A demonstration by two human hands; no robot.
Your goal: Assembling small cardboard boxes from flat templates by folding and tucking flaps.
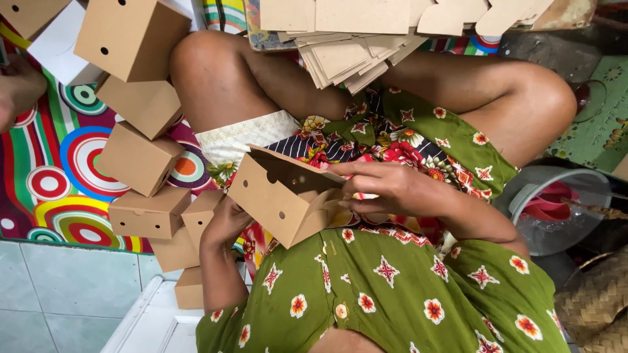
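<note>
A brown cardboard box (pixel 278 199) with small round holes is held over my lap, one end still open with its flaps loose. My left hand (pixel 226 222) supports the box from below at its left side. My right hand (pixel 392 188) lies on the open right end, fingers pressing on a flap. Both hands grip the same box. I sit with bent knees in a green flowered dress.
Several finished brown boxes (pixel 140 160) are piled at my left on a colourful circle-patterned mat (pixel 49 183). A stack of flat cardboard blanks (pixel 347 55) lies beyond my knees. A grey bucket (pixel 556 216) and a woven basket (pixel 598 301) stand at the right. Another person's limb (pixel 16 91) shows at the left edge.
</note>
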